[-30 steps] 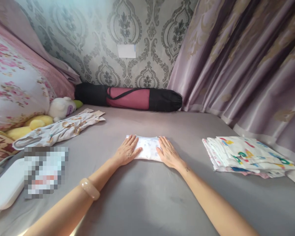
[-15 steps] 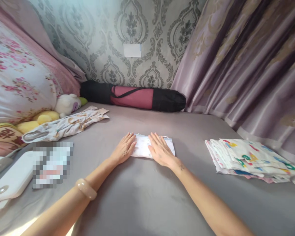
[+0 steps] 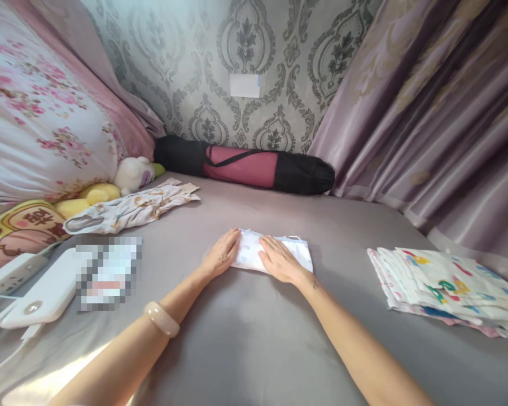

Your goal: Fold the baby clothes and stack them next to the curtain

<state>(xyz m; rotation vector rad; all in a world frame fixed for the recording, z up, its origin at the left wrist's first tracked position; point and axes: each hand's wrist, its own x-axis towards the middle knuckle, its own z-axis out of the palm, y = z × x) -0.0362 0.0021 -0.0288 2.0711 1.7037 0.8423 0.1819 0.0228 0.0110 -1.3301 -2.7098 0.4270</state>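
A small folded white cloth with a faint print lies on the grey sheet in the middle. My left hand rests against its left edge, palm down, the fingers stretched forward. On the right part of the cloth lies my right hand, flat with fingers extended. Neither hand grips anything. At the right is a stack of folded cloths with colourful prints. A loosely laid patterned garment is at the back left.
A black and maroon long bag lies along the wall. Plush toys, a floral pillow, a white device with a cable and a power strip are at the left. Curtains hang at the right.
The view has swung slightly left, so things appear further right. My left hand has tilted more onto its side at the cloth's left edge. My right hand stays on the cloth.
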